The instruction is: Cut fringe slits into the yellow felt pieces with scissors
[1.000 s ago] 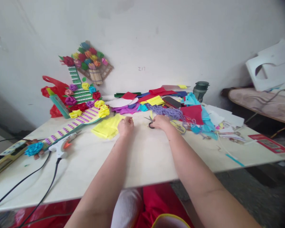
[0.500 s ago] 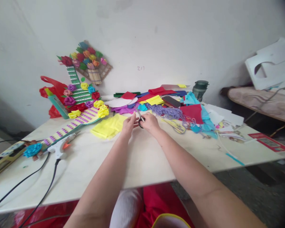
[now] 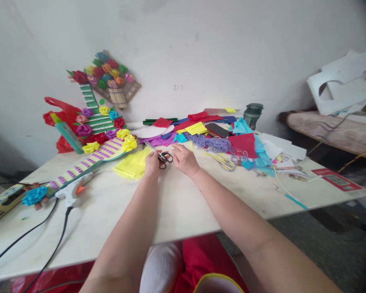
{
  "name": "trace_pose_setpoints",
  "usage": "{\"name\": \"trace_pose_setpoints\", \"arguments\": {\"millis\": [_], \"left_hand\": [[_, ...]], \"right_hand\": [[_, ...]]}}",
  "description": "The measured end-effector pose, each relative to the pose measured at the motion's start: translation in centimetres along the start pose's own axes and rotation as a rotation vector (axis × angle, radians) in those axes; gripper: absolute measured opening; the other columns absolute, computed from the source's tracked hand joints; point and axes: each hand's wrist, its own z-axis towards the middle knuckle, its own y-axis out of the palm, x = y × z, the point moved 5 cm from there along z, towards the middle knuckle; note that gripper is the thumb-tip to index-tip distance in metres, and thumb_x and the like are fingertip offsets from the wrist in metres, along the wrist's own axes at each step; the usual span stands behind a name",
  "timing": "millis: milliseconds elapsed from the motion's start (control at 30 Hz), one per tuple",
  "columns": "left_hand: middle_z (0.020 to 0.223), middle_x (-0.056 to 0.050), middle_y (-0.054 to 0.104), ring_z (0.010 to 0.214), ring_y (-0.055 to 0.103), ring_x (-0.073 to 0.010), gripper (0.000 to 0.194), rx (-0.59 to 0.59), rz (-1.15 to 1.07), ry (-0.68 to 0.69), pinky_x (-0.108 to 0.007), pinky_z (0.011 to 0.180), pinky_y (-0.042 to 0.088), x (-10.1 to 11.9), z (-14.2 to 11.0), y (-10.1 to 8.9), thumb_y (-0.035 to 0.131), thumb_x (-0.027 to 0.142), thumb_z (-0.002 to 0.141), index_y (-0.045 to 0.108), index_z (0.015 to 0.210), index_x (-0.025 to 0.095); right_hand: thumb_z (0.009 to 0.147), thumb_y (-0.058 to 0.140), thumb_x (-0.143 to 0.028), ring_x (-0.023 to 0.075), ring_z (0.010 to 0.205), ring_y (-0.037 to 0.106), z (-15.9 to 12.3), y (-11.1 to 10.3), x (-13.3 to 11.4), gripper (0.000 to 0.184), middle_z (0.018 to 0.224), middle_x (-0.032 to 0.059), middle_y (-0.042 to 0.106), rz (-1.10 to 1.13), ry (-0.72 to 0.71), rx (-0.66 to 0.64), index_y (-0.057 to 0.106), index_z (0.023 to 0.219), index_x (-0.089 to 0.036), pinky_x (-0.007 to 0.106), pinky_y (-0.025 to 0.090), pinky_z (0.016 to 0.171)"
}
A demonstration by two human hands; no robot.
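A pair of scissors (image 3: 165, 159) with black handles is in my left hand (image 3: 152, 163), which is closed around the blade end. Its loop handles point right, toward my other hand. My right hand (image 3: 185, 159) is beside the handles, with fingers partly stretched out and nothing seen in them. Yellow crepe paper sheets (image 3: 129, 166) lie flat on the table just left of my left hand. Behind my hands is a tangle of purple yarn (image 3: 212, 143).
A white hot glue gun (image 3: 71, 193) with its cord lies at the left, near a guitar shape decorated with paper flowers (image 3: 93, 160). Coloured paper (image 3: 242, 144) piles along the back right. A dark bottle (image 3: 253, 116) stands by the wall; a glue bottle (image 3: 67, 136) leans at the left.
The scissors have gone from my right hand to my left, their handles now pointing right. My right hand came left and has let go of them. The view has shifted slightly.
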Motion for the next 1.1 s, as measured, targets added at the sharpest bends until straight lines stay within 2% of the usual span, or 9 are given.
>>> {"name": "trace_pose_setpoints", "arguments": {"millis": [100,233,333,433,667,833,900,1000,1100], "left_hand": [[0.071,-0.007,0.063,0.055,0.06,-0.0132,0.017,0.018,-0.066,0.052,-0.021,0.047,0.042,0.3,0.3,-0.4,0.043,0.028,0.08,0.051,0.083,0.013],[0.081,-0.007,0.063,0.071,0.061,-0.0115,0.017,-0.034,-0.272,0.059,-0.02,0.059,0.048,0.1,0.8,-0.2,0.041,0.022,0.082,0.055,0.076,0.015],[0.077,-0.005,0.061,0.068,0.059,-0.0094,0.019,0.061,-0.343,-0.023,-0.019,0.061,0.048,-0.7,1.3,-0.6,0.039,0.018,0.083,0.055,0.073,0.016],[0.071,-0.003,0.057,0.063,0.057,-0.0084,0.024,0.166,-0.373,-0.105,-0.019,0.062,0.049,-1.4,1.7,-1.3,0.034,0.015,0.086,0.052,0.07,0.017],[0.066,-0.001,0.054,0.059,0.057,-0.0073,0.027,0.186,-0.488,-0.184,-0.022,0.068,0.05,-1.7,1.6,-1.4,0.031,0.015,0.088,0.049,0.068,0.017],[0.068,0.0,0.055,0.059,0.058,-0.0069,0.026,0.242,-0.504,-0.244,-0.022,0.067,0.049,-1.7,1.4,-1.4,0.03,0.017,0.089,0.049,0.072,0.016],[0.068,0.0,0.056,0.058,0.058,-0.0069,0.025,0.269,-0.549,-0.266,-0.023,0.067,0.049,-1.8,1.4,-1.5,0.03,0.018,0.09,0.048,0.074,0.016],[0.068,0.0,0.057,0.059,0.059,-0.008,0.024,0.279,-0.587,-0.283,-0.024,0.067,0.049,-2.0,1.4,-1.4,0.03,0.02,0.09,0.049,0.076,0.015],[0.069,0.0,0.058,0.061,0.06,-0.0086,0.023,0.274,-0.595,-0.287,-0.024,0.069,0.049,-2.0,1.4,-1.4,0.03,0.02,0.09,0.049,0.078,0.015]], "right_hand": [[0.086,0.032,-0.026,0.0191,0.122,0.038,0.1,1.5,2.0,0.042,0.133,0.0094,0.044,-0.051,0.169,-0.101,0.051,0.121,-0.013,0.032,0.029,0.102],[0.088,0.024,-0.045,0.02,0.135,0.013,-0.4,5.1,2.9,0.057,0.146,0.0049,0.023,-0.048,0.139,-0.456,0.033,0.136,-0.015,0.043,0.007,0.109],[0.087,0.017,-0.052,0.0192,0.136,0.008,-0.5,6.6,3.5,0.064,0.148,0.0042,0.017,-0.052,0.154,-0.545,0.025,0.139,-0.018,0.046,0.0,0.108],[0.086,0.014,-0.055,0.0194,0.136,0.008,-0.1,6.6,4.9,0.067,0.148,0.0051,0.014,-0.102,0.209,-0.538,0.024,0.14,-0.016,0.047,-0.002,0.108],[0.087,0.013,-0.052,0.019,0.136,0.01,0.0,4.1,12.2,0.067,0.148,0.0081,0.015,-0.209,0.439,-0.494,0.021,0.14,-0.012,0.047,-0.002,0.107],[0.088,0.012,-0.048,0.0204,0.135,0.014,-0.6,2.1,16.6,0.064,0.148,0.0097,0.016,-0.267,0.577,-0.473,0.022,0.14,-0.011,0.046,0.006,0.107],[0.089,0.018,-0.046,0.0232,0.132,0.024,-0.6,1.5,16.8,0.061,0.145,0.0125,0.025,-0.312,0.585,-0.438,0.03,0.137,-0.01,0.045,0.014,0.105],[0.089,0.022,-0.034,0.0262,0.116,0.044,0.2,0.8,15.0,0.05,0.121,0.0187,0.054,-0.414,0.489,-0.327,0.055,0.115,-0.007,0.042,0.021,0.1],[0.088,0.027,-0.031,0.0279,0.113,0.043,1.6,1.5,11.2,0.045,0.111,0.0178,0.059,-0.438,0.29,-0.253,0.063,0.102,-0.009,0.044,0.019,0.099]]}}
